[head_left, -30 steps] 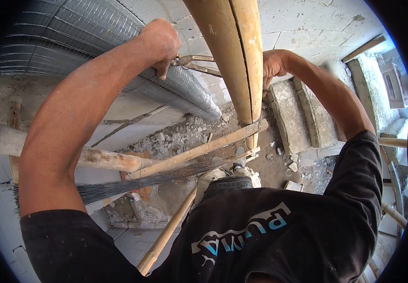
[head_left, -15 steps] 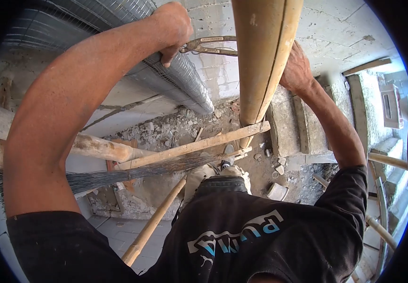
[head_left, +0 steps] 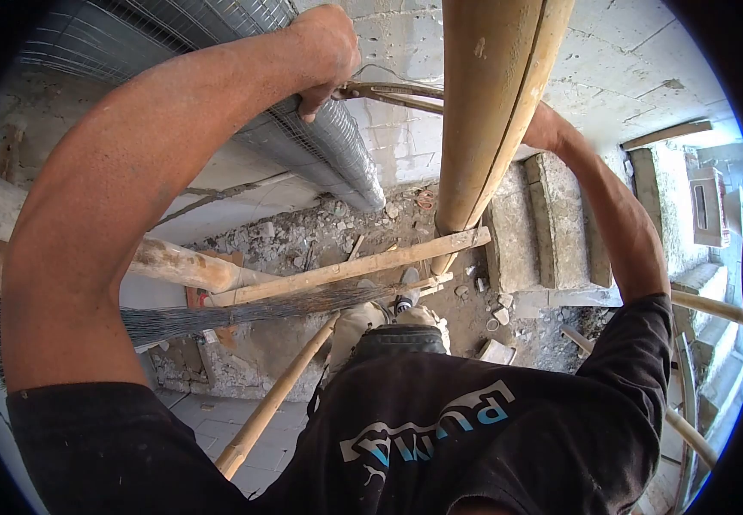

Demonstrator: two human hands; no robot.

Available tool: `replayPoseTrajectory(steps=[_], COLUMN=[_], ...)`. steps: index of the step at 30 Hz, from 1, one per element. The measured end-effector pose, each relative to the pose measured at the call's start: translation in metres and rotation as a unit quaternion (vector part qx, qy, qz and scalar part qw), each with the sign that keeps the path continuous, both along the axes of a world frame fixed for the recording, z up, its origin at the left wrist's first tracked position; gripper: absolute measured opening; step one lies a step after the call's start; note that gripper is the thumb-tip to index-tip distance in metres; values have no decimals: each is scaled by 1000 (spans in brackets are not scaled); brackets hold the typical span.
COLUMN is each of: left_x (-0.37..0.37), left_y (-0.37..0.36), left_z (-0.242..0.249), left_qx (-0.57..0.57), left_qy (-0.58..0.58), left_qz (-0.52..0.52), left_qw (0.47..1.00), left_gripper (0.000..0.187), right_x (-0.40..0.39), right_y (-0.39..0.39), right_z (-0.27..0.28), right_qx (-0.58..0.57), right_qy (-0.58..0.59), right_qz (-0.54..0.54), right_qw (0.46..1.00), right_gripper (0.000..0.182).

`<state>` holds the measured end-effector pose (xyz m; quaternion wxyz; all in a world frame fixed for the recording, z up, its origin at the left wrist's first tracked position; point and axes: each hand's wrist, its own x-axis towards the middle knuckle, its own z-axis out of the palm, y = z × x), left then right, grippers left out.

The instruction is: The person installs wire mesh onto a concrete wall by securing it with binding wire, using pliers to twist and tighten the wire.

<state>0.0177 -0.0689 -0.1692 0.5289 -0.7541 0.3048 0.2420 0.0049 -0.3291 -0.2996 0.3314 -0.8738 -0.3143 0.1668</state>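
My left hand (head_left: 328, 56) is raised at the upper left, fingers curled, and what it holds is hidden. Beside its fingers is the narrow end of a pair of metal pincers (head_left: 393, 93), whose handles run right and pass behind a thick bamboo pole (head_left: 491, 112). A thin wire arcs above the pincers. My right hand (head_left: 543, 127) reaches behind the pole from the right. Only its wrist side shows; its fingers are hidden.
Rolled wire mesh (head_left: 320, 146) leans at the upper left. A wooden batten (head_left: 354, 270) crosses the pole's foot above a bundle of thin wires (head_left: 191, 324). Concrete steps (head_left: 558, 223) rise at the right. Rubble and another bamboo pole (head_left: 277, 395) lie lower down.
My right hand has moved further behind the pole, hiding its fingers. The handles are closer together and tilt down to the right. The pole has shifted slightly right in view.
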Motion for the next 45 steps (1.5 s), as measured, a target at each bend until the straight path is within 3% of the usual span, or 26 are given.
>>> replayPoseTrajectory(steps=[3,7,9,10,13,14,17,18,19,21,24,28,30,32,33,34,36,37,38,39,41,44,45], left_x=[1,7,10,11,13,13,15,12,13,12,12,14,14,9,-3,-26,-90,-131,-165,-190,-231,-257,-257], left_y=[3,14,20,23,27,28,27,27,27,28,28,25,26,32,36,39,46,37,37,46,55,54,56], left_z=[-3,-19,-28,-32,-37,-37,-34,-35,-35,-36,-36,-32,-30,-29,-30,-35,-47,-33,-36,-63,-97,-119,-121], left_qx=[2,-31,-47,-53,-58,-54,-54,-57,-63,-74,-93,-135,-194,-351,-455,-568,-699,-783,-783,-782,-730,-667,-662], left_qy=[0,-30,-46,-54,-61,-58,-46,-45,-42,-38,-37,-39,-52,-101,-135,-182,-253,-139,-92,-77,-123,-192,-214], left_qz=[-12,-63,-87,-97,-106,-106,-109,-103,-97,-87,-71,-46,-26,-11,-11,-9,-14,134,241,245,238,224,196], left_qw=[1000,997,994,992,991,991,992,992,992,993,992,989,979,931,880,803,668,591,566,568,629,685,691], left_gripper=[65,62,61,61,60,60,60,60,60,60,60,60,60,61,61,61,61,50,64,68,68,63,60], right_x=[5,-3,6,6,-9,-13,-43,-56,-62,-92,-122,-147,-153,-155,-155,-153,-153,-158,-162,-162,-163,-162,-165], right_y=[-1,5,-1,-4,-5,-8,-9,-6,-10,-1,6,31,45,53,53,40,40,43,48,49,48,49,55], right_z=[-2,-20,-29,-32,-50,-59,-65,-75,-82,-102,-153,-197,-218,-222,-226,-278,-299,-287,-270,-267,-255,-242,-240], right_qx=[91,230,230,259,329,349,345,370,348,350,393,559,536,562,565,528,404,379,353,362,358,426,552], right_qy=[188,377,458,566,554,582,528,522,509,472,479,451,368,417,447,410,284,263,243,264,283,322,410], right_qz=[11,-55,-61,-80,14,32,-51,-108,-83,-204,-276,-349,-351,-375,-389,-316,-226,-238,-250,-260,-264,-284,-318], right_qw=[978,895,857,778,764,733,774,761,783,783,735,602,674,608,574,674,840,855,868,855,850,796,653], right_gripper=[67,60,55,54,58,55,47,42,40,38,32,39,43,58,59,55,45,43,41,42,43,43,43])
